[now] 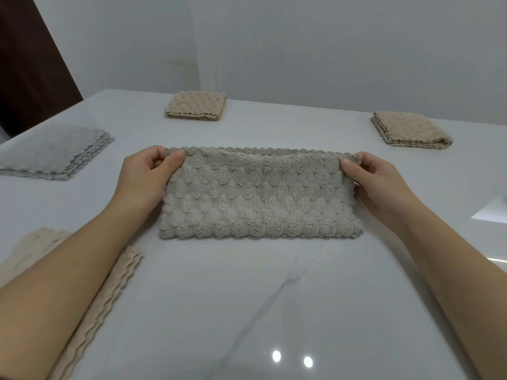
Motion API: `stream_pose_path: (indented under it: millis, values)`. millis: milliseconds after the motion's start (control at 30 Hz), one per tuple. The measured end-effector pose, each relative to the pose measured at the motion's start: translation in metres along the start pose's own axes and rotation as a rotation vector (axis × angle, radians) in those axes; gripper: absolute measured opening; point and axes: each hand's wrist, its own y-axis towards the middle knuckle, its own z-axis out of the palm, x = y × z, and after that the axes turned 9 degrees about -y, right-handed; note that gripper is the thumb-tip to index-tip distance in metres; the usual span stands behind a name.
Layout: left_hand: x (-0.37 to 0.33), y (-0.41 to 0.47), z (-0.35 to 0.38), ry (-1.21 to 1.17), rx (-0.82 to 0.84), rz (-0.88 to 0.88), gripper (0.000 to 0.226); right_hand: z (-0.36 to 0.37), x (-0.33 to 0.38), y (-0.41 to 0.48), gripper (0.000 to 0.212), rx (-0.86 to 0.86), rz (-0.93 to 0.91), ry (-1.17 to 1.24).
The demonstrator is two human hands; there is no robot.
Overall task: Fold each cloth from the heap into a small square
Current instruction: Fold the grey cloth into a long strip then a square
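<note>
At the middle of the white table (274,297) lies a taupe plush cloth (260,198), folded in half into a wide rectangle. Its rounded fold faces the person; its two scalloped edges lie together on the far side. The left hand (149,174) pinches the far left corner between thumb and curled fingers. The right hand (370,176) pinches the far right corner the same way. Both forearms stretch in from the near edge, on either side of the cloth.

Bare tabletop runs from the fold to the near edge, and a narrower bare strip lies beyond the cloth's far edge. A grey stack (55,152) of flat cloths sits well apart to the left. A beige stack (120,275) lies near left, partly under the left forearm. One folded beige square (196,105) rests by the table's far edge, and another folded beige cloth (408,130) lies far right.
</note>
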Motion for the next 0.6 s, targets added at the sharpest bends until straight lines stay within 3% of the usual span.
stream_pose_path:
  millis: [200,367,400,500,600]
  values:
    - [-0.009,-0.005,0.004,-0.242,0.05,-0.126,0.016,0.008,0.009,-0.009,0.009,0.021,0.044,0.147]
    - [-0.023,-0.014,0.008,-0.394,0.165,-0.366,0.02,-0.003,0.018,-0.01,0.018,0.019,0.09,-0.049]
    - [-0.021,-0.014,0.01,-0.266,0.13,-0.346,0.019,-0.003,0.015,-0.009,0.02,-0.023,0.098,-0.161]
    - [-0.005,-0.008,0.01,0.491,0.053,-0.075,0.021,0.006,0.0,-0.004,0.023,-0.192,-0.016,-0.554]
    - [0.003,-0.007,0.011,0.751,0.032,0.031,0.019,0.011,-0.012,0.002,0.018,-0.267,-0.123,-1.001]
